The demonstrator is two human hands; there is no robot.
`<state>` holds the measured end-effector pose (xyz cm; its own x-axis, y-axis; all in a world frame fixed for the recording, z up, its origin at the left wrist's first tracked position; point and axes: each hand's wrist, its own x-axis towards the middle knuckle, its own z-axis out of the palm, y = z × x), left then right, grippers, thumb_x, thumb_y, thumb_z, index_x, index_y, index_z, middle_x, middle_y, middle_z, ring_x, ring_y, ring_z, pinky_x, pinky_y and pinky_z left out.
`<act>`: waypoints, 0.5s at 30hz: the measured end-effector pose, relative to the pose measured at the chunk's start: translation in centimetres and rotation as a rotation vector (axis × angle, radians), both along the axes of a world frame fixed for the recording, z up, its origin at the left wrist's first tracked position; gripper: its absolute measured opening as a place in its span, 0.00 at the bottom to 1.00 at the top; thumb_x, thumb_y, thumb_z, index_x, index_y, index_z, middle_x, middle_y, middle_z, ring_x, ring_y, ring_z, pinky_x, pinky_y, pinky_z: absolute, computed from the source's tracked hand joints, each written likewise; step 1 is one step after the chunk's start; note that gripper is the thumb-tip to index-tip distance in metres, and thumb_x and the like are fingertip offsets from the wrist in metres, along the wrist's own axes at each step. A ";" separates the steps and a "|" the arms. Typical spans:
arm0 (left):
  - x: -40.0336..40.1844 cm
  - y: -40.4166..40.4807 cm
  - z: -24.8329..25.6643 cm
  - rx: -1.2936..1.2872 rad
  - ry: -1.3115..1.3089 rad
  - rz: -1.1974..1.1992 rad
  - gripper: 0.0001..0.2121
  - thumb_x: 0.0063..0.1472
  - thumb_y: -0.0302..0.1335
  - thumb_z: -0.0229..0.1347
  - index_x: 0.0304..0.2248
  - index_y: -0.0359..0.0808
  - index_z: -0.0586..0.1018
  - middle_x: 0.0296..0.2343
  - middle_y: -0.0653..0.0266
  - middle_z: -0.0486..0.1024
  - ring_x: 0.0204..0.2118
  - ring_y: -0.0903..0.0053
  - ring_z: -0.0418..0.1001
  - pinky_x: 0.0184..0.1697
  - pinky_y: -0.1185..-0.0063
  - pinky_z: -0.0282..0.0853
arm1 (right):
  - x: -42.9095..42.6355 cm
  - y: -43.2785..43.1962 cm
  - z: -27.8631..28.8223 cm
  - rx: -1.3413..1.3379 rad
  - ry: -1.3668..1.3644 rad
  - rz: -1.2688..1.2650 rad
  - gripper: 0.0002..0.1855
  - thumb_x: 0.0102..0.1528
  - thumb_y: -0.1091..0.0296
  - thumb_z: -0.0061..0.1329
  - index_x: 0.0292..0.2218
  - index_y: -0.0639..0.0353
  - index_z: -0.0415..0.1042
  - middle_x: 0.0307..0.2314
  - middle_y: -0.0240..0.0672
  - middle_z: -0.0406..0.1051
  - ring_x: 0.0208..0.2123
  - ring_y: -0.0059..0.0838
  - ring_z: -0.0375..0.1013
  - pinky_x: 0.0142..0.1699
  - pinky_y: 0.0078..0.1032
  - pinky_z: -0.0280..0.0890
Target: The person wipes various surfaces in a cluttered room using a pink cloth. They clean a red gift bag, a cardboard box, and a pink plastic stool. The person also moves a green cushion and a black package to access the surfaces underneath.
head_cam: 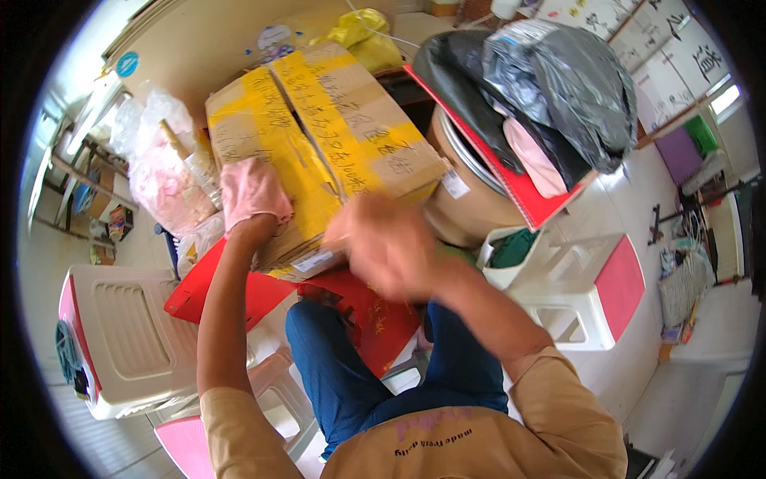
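A cardboard box (383,126) with yellow tape and handwriting stands in front of me. My left hand (261,226) is at the box's near left, covered by a piece of pink cloth (254,188) down to the wrist. The cloth hides its fingers. My right hand (386,245) is above the box's near edge, blurred, with fingers bent. Whether anything thin is between those fingers cannot be made out.
Left of the box is a clear plastic bag (164,173) of pink pieces. To the right, a brown drum (461,203) bears a red board (535,209) with a grey plastic bag (580,90). White plastic stools (556,293) stand around. Red sheets (383,323) lie beneath the box.
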<state>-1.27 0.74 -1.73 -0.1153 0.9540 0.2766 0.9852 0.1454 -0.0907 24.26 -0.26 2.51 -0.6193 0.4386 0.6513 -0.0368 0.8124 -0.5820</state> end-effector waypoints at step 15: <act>-11.4 11.9 -0.5 0.170 -0.105 0.192 0.12 0.41 0.33 0.59 0.25 0.34 0.83 0.27 0.50 0.78 0.31 0.58 0.77 0.36 0.69 0.73 | 0.6 14.4 -11.0 0.097 -0.607 -0.809 0.17 0.55 0.64 0.47 0.46 0.56 0.70 0.47 0.35 0.65 0.51 0.40 0.63 0.54 0.38 0.58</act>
<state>-12.68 12.65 -2.18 -0.3260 0.8529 0.4077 0.9409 0.3347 0.0522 24.86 14.12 -8.54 -0.3980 0.8348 0.3805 0.8248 0.5071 -0.2500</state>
